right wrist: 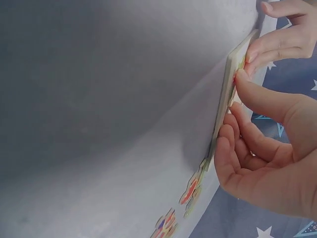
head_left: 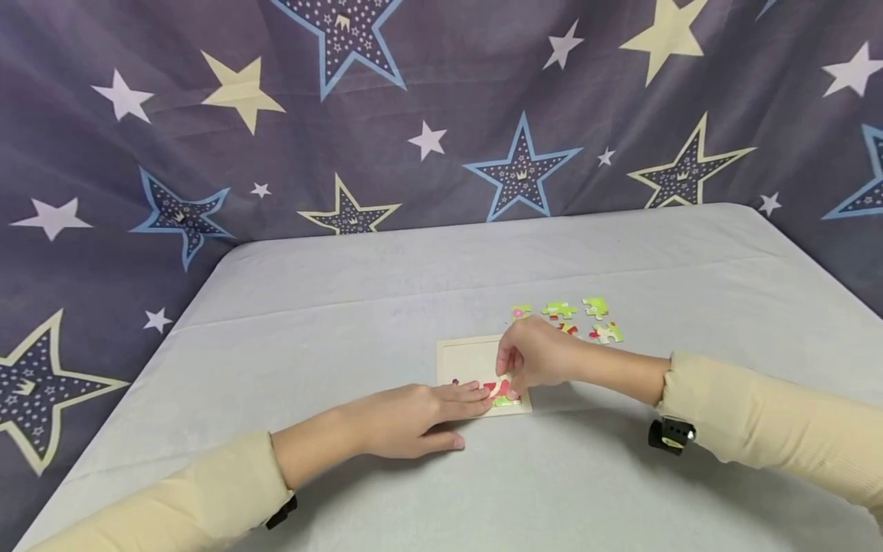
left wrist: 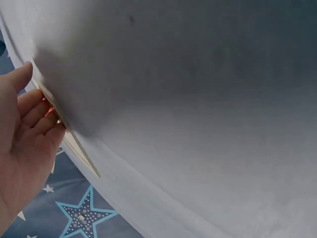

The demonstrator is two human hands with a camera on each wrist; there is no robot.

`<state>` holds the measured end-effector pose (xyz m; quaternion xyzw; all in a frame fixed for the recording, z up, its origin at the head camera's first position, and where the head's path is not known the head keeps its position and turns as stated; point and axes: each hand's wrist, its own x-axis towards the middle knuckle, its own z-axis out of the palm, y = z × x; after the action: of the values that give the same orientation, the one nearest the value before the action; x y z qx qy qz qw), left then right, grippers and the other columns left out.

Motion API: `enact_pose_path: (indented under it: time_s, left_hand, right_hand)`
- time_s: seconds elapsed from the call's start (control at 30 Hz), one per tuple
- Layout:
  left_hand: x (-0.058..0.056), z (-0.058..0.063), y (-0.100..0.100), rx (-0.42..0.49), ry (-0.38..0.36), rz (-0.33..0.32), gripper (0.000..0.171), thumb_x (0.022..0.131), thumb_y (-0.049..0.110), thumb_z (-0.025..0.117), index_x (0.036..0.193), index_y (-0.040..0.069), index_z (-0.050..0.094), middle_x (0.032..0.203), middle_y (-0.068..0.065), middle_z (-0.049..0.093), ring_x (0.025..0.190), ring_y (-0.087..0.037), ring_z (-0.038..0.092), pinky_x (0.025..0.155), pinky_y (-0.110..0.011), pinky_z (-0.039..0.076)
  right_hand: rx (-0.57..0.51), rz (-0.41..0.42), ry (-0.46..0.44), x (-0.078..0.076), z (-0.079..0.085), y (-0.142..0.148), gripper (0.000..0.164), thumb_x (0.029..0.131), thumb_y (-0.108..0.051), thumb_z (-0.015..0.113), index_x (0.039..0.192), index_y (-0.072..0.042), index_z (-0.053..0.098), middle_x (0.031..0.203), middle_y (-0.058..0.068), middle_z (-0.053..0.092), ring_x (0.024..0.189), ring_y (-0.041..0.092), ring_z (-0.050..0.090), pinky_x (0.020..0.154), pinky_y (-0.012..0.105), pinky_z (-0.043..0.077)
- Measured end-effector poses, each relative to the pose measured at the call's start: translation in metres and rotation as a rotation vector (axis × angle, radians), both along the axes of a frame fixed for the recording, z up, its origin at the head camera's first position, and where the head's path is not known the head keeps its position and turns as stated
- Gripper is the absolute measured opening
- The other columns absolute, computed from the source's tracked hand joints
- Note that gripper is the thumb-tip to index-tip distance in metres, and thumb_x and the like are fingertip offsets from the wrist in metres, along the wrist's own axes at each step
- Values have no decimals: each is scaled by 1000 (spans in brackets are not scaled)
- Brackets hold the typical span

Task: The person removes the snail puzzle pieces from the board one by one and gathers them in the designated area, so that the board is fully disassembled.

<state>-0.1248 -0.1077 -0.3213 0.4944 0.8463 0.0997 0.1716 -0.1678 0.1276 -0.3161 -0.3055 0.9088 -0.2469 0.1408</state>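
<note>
A shallow wooden puzzle tray (head_left: 472, 353) with a raised pale rim lies on the cloth. My left hand (head_left: 421, 418) rests its straight fingers over the tray's near part, partly hiding red and green puzzle pieces in it; the thumb lies apart on the cloth. In the left wrist view, that hand's fingertips overlap the tray's edge (left wrist: 81, 151). At the tray's right side, my right hand (head_left: 545, 353) pinches a puzzle piece (head_left: 505, 381) between thumb and curled index finger, low over the tray. The right wrist view shows both hands close together there.
Several loose puzzle pieces, among them a green one (head_left: 559, 309) and another with white and red (head_left: 607, 333), lie beyond the right hand. A pale cloth (head_left: 331, 322) covers the table, and a star-patterned curtain (head_left: 441, 184) hangs behind it.
</note>
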Motion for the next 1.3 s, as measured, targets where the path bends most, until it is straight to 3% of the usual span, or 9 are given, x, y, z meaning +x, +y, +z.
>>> enact_pose_path:
  time_s: [0.33,0.57,0.73,0.87,1.1,1.3]
  left_hand:
    - [-1,-3,-2,-7,0,3,52,100,30,51,149,17,38,155,0,36,146,-13,31,118,-35,33]
    - [0,-4,-2,9,9,-7,52,100,29,51,148,15,38,154,0,37,146,-14,30,118,-35,32]
    - [0,-7,-4,31,26,-18,49,103,27,44,149,15,36,155,-1,36,147,-16,29,119,-36,31]
    - [0,-8,-6,26,68,-55,48,104,25,38,150,14,33,156,-2,34,147,-17,28,120,-36,30]
    - [0,-9,-8,-1,205,-145,50,103,27,40,150,11,33,156,-3,35,146,-17,31,118,-33,33]
    - [-1,-12,-7,2,246,-167,52,102,28,42,150,9,33,156,-4,35,146,-16,31,119,-32,32]
  right_hand:
    - [-28,-46,-100,0,4,0,14,71,-4,82,78,-8,70,72,0,69,64,4,59,60,17,50]
    - [-137,-171,-293,0,1,3,15,73,1,78,86,-4,71,74,4,72,63,6,62,61,20,52]
    - [-254,-267,-449,3,-3,5,18,76,-1,78,92,2,70,78,9,75,63,10,69,65,27,60]
    - [-275,-301,-447,3,-4,8,17,77,0,77,93,2,71,78,8,75,64,10,69,66,30,61]
    - [-305,-334,-427,-3,-2,22,18,77,1,75,94,4,71,78,7,75,65,8,69,68,31,61]
    - [-337,-392,-456,-9,-2,43,24,76,-1,77,97,7,70,75,2,74,67,8,69,70,33,62]
